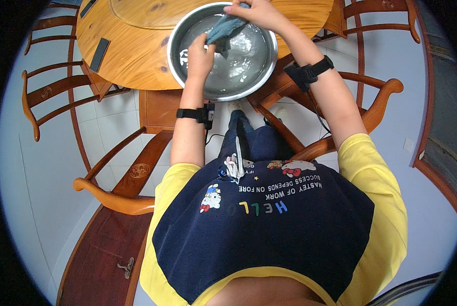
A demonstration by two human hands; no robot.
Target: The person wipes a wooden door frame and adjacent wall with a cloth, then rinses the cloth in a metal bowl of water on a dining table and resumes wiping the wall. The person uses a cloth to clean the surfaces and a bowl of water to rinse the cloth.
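Note:
A round stainless steel basin (pixel 222 93) holding water stands at the near edge of the wooden table. Over the basin, a blue-grey cloth (pixel 228 28) is stretched between my two hands. My left hand (pixel 201 55) grips its lower left end, with the fingers closed on it. The upper right end is pinched in my right hand (pixel 253 13), near the basin's far rim. A darker part of the cloth hangs between the hands, close to the water; whether it touches the water I cannot tell.
The round wooden table (pixel 136 53) carries a dark flat bar (pixel 99 54) at the left and another dark object (pixel 88 8) farther back. Wooden chairs stand around it, including one close at my left (pixel 136 172) and one close at my right (pixel 381 103). Thin cables hang from the wrist-worn devices.

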